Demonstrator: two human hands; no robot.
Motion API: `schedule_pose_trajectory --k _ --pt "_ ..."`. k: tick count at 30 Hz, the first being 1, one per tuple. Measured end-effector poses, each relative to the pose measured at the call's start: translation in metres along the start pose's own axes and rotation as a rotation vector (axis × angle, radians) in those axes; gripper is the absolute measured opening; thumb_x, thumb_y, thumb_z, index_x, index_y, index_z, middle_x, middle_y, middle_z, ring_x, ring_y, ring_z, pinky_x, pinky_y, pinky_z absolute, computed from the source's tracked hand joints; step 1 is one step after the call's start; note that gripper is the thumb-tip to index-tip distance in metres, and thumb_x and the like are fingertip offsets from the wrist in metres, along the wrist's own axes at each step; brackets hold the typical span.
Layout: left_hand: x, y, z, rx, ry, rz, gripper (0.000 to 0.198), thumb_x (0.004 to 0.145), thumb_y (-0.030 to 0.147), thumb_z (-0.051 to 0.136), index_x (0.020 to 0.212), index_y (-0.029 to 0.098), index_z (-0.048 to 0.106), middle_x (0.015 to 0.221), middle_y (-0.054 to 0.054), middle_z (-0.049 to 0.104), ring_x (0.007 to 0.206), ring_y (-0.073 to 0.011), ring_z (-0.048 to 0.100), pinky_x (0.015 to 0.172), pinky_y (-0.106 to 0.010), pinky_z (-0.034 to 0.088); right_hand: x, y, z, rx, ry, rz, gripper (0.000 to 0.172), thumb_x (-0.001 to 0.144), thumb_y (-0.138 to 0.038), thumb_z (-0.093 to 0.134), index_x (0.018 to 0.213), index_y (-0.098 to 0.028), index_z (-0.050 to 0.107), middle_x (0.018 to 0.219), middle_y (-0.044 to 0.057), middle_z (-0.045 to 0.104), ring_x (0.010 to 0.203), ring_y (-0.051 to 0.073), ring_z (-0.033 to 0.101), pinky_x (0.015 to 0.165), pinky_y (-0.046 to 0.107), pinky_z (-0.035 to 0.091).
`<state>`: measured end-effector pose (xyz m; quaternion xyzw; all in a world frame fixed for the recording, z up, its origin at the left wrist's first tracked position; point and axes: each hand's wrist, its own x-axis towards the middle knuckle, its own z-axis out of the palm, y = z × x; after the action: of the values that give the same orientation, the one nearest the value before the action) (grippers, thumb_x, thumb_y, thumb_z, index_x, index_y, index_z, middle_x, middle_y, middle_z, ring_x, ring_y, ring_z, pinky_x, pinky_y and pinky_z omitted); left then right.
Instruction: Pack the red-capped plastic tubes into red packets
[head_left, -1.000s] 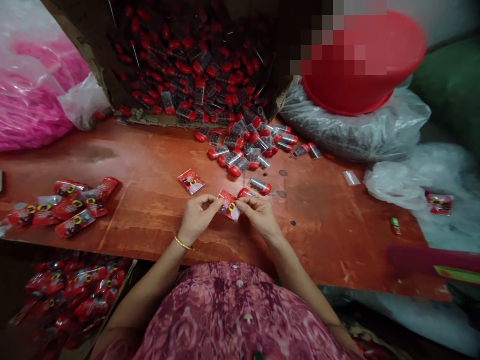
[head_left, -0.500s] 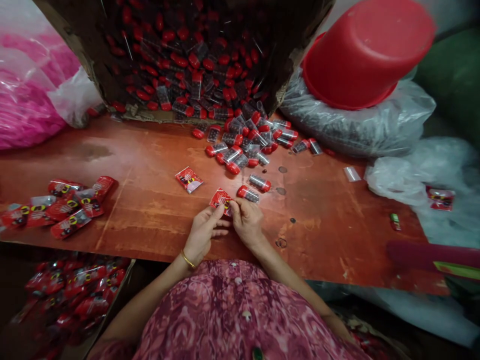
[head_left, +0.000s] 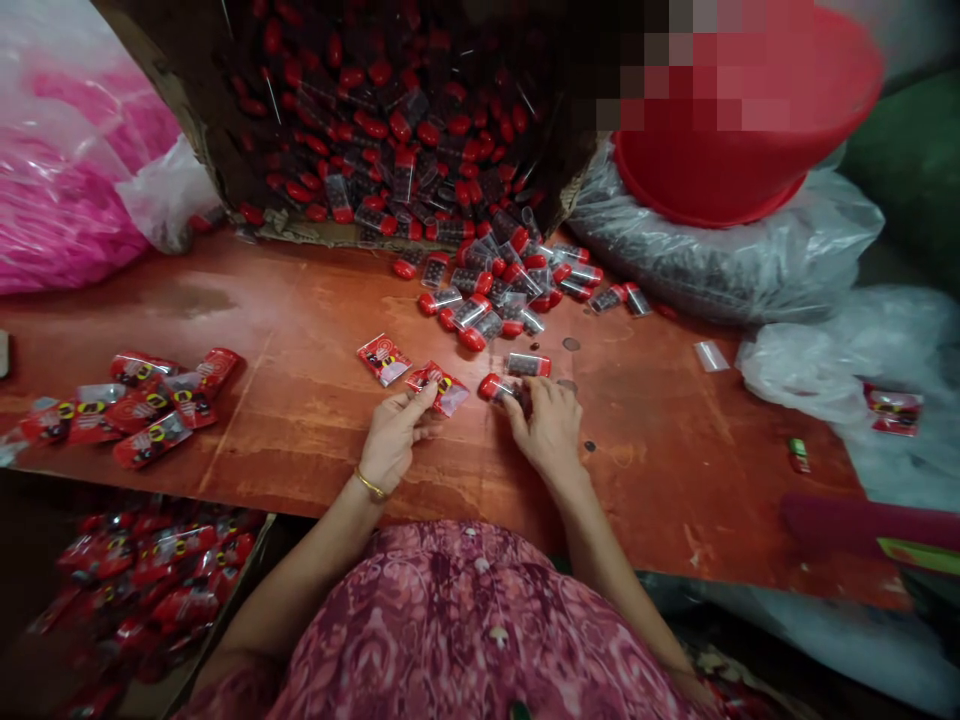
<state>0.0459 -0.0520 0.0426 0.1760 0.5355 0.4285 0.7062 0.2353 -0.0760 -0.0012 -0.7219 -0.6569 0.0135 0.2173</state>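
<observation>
Pinched between thumb and forefinger of the left hand (head_left: 395, 432) is a small red printed sachet (head_left: 437, 384), held low over the table near its front middle; the sachet's clear end points right. Right hand (head_left: 550, 424) is closed down over a red-capped clear vial (head_left: 497, 387) lying on its side, fingertips on the vial body, the red cap showing to the left of the fingers. Sachet and vial lie just beside each other without touching. A gold bangle (head_left: 368, 485) sits on the left wrist.

Second loose sachet (head_left: 383, 358) lies flat on the reddish-brown table (head_left: 300, 310), just left of the held one. Another vial (head_left: 529, 364) lies on its side just beyond the right hand. Farther back, a spill of like vials (head_left: 502, 285) runs out of a tipped cardboard box (head_left: 390, 130) filled with them.

Left part of the table carries a cluster of filled sachets (head_left: 142, 405), well apart from the hands. Below the table edge on that side, a carton of finished packets (head_left: 150, 590) is partly visible and blurred. Back left: a clear bag of pink material (head_left: 60, 170). Back right: a red plastic basin (head_left: 750, 120), upturned on a clear bag of dark contents (head_left: 720, 260), the basin's upper left part pixelated. A small clear empty pouch (head_left: 709, 355) lies on the table right of the vials.
</observation>
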Motion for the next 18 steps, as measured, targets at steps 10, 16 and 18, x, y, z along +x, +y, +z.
schedule_pose_trajectory --k 10,16,18 --pt "0.000 0.001 0.000 0.027 -0.012 0.011 0.045 0.043 0.047 0.082 0.066 0.013 0.064 0.062 0.000 0.066 0.054 -0.0086 0.059 0.049 -0.018 0.047 -0.018 -0.009 -0.011 0.945 -0.069 0.236 0.021 0.081 -0.037 0.054 0.094 -0.021 0.053 0.076 0.000 0.058 0.059 0.013 0.053 0.055 0.026 0.046" --pt "-0.002 -0.001 0.004 0.099 -0.022 0.086 0.044 0.045 0.049 0.080 0.065 0.012 0.067 0.062 -0.002 0.067 0.055 -0.0093 0.058 0.055 -0.020 0.047 -0.026 -0.025 -0.039 1.078 -0.216 0.208 0.020 0.078 -0.033 0.060 0.093 -0.020 0.061 0.074 0.000 0.062 0.055 0.010 0.052 0.047 0.021 0.044" --pt "-0.002 -0.003 0.003 0.133 -0.065 0.137 0.040 0.050 0.047 0.079 0.068 0.012 0.069 0.067 -0.003 0.069 0.059 -0.0108 0.059 0.061 -0.023 0.049 -0.025 -0.029 -0.040 1.069 -0.242 0.190 0.018 0.078 -0.032 0.060 0.090 -0.020 0.063 0.079 0.001 0.063 0.060 0.011 0.055 0.048 0.020 0.045"
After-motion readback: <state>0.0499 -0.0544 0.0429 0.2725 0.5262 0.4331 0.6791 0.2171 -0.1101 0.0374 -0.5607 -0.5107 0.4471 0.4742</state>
